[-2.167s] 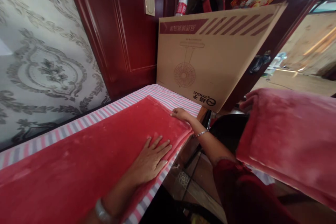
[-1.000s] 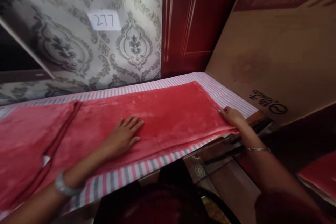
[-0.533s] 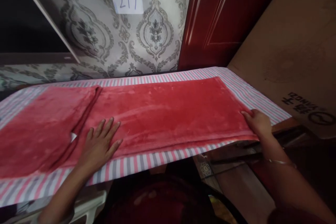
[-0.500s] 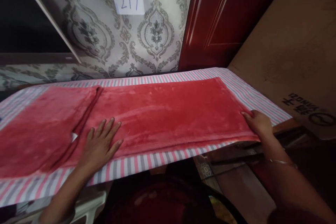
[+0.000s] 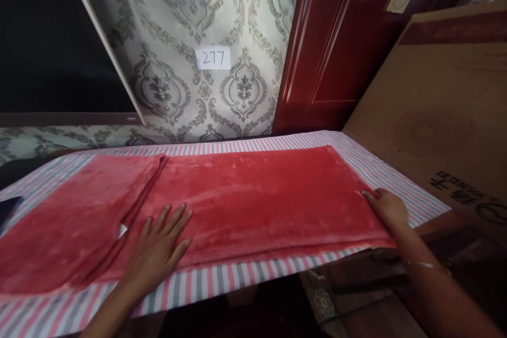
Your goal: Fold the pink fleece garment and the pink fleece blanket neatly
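A red plush blanket (image 5: 257, 195), folded into a long layered strip, lies across a table spread with a striped cloth (image 5: 214, 281). Its left part is folded over, with a dark edge and a small white tag (image 5: 122, 231) showing. My left hand (image 5: 158, 248) rests flat on the blanket just right of that fold, fingers spread. At the right end, my right hand (image 5: 386, 211) pinches the blanket's edge between thumb and fingers. A bracelet circles my right wrist.
A large cardboard box (image 5: 420, 90) stands at the right behind the table. A dark screen (image 5: 59, 47) is at the upper left. Patterned wallpaper bears a paper (image 5: 214, 57) marked 277, beside a dark red door (image 5: 328, 53). A dark object (image 5: 10, 212) lies at the left edge.
The view has tilted up, so the blanket and table sit lower in the picture. Both hands keep their places on the blanket, which looks unchanged.
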The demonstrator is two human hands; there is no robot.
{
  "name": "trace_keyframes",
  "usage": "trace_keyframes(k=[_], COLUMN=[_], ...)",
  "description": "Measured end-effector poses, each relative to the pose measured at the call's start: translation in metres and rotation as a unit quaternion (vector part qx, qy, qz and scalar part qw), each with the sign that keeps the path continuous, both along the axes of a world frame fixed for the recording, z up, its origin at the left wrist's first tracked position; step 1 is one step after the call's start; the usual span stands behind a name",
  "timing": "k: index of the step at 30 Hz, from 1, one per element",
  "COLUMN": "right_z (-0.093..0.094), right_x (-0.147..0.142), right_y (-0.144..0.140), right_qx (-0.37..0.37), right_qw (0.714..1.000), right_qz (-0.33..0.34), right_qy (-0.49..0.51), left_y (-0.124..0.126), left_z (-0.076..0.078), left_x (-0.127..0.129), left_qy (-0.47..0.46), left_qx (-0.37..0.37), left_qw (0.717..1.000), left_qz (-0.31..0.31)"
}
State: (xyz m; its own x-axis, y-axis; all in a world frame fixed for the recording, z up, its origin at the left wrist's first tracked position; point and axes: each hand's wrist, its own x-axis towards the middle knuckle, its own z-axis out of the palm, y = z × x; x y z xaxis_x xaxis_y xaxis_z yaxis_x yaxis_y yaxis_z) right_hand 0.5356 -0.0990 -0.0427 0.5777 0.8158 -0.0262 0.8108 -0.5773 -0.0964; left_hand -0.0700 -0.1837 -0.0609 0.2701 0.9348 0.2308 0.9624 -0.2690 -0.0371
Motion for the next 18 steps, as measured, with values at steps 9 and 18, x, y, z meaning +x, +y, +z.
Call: trace_keyframes(k=[9, 18], right_z=[0.031, 0.040], right_x=[-0.002, -0.011], right_y=[0.032, 0.094], right_qx=[0.004, 0.080], right_qw=[0.994, 0.975], right_qz=[0.016, 0.008], right_qy=[0.108, 0.206], left_y=[0.035, 0.123], left_z=[0.033, 0.058], left_x=[-0.002, 0.019], left_qy=[-0.038, 0.002], left_qx=[-0.062, -0.155], left_qw=[0.997, 0.987], left_qz=[0.028, 0.035])
